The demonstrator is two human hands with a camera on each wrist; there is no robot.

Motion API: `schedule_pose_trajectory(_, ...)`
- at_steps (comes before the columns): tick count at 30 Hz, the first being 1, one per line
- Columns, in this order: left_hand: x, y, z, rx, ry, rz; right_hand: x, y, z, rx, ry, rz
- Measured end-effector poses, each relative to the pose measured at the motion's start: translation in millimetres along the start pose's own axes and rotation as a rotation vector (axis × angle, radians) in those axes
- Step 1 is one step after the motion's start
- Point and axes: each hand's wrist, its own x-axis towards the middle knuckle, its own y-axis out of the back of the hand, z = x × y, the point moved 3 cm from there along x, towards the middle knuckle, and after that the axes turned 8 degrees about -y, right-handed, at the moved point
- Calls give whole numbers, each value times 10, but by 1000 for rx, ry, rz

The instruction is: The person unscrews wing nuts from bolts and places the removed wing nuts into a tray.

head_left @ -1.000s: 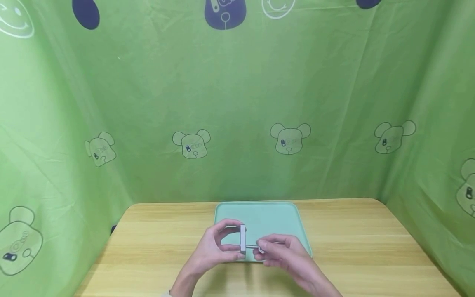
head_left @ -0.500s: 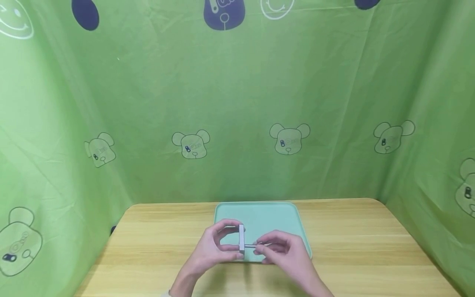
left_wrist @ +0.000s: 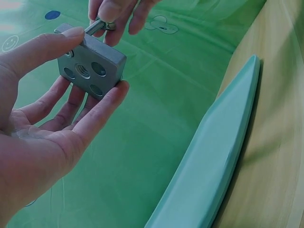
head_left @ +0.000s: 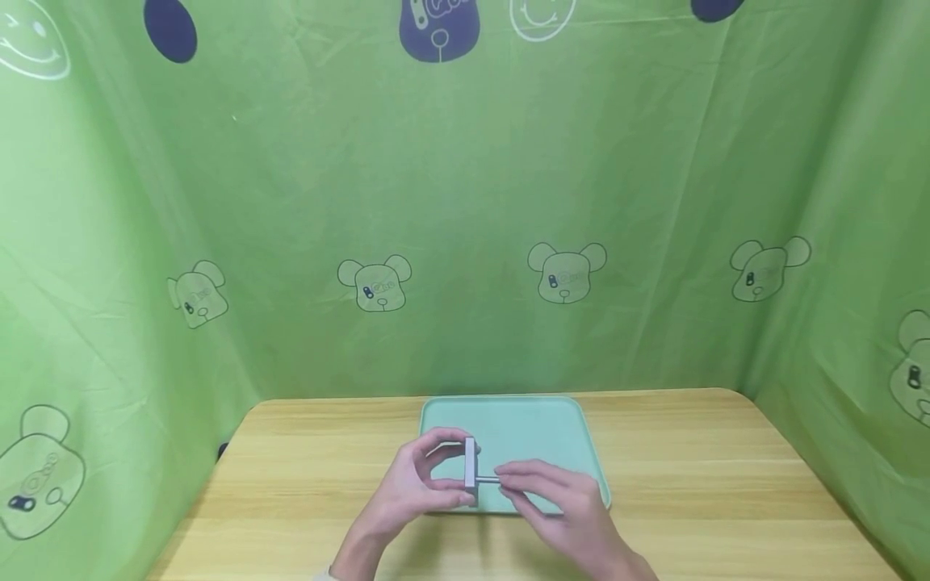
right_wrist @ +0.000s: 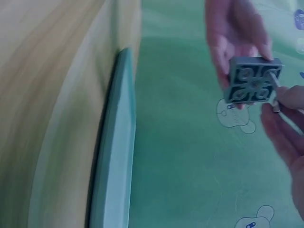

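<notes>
My left hand (head_left: pixel 407 486) holds a square grey metal block (left_wrist: pixel 90 66) on edge, between the thumb at one side and the fingers at the other. Its face has several round holes and a threaded one in the middle. On its other side, in the right wrist view, are recessed rings. A thin threaded bolt (left_wrist: pixel 95 27) stands in one corner hole of the block. The fingertips of my right hand (head_left: pixel 570 502) pinch the bolt's outer end, partly covering the shiny end piece. Both hands are raised above the near part of the mint-green tray.
The mint-green tray (head_left: pixel 519 415) lies on a light wooden table (head_left: pixel 697 468), toward its far edge. Green fabric (head_left: pixel 465 186) printed with bear faces hangs behind the table and at both sides.
My right hand's fingers have shifted their grip on the bolt's end and are now straighter. The block, with my left hand, has drifted slightly left.
</notes>
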Motion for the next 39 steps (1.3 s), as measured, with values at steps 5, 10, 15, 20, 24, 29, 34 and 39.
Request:
schedule_pose_trajectory(5,-2,18,-15,-5,-16,-6,79,11,-96,-165,259,23)
schedule_pose_trajectory(10,-5,20,2,-11,19,2,115,21,-154,-252,404,36)
schedule_pose_trajectory(15,-10,22,11,-11,41,10,122,0,-179,-267,444,48)
schedule_pose_trajectory(20,-1,27,16,-15,11,10,135,0,-124,-136,285,95)
schedule_pose_trajectory(24,6,24,19,-18,22,21,57,52,-26,34,-107,100)
schedule_pose_trajectory(29,15,4,7,23,33,22,-94,87,135,325,-844,-10)
schedule_pose_trajectory(34,13,-18,-8,64,41,23,-171,75,216,563,-1230,-151)
schedule_pose_trajectory(39,15,-32,-13,88,47,27,-219,59,238,680,-1389,-216)
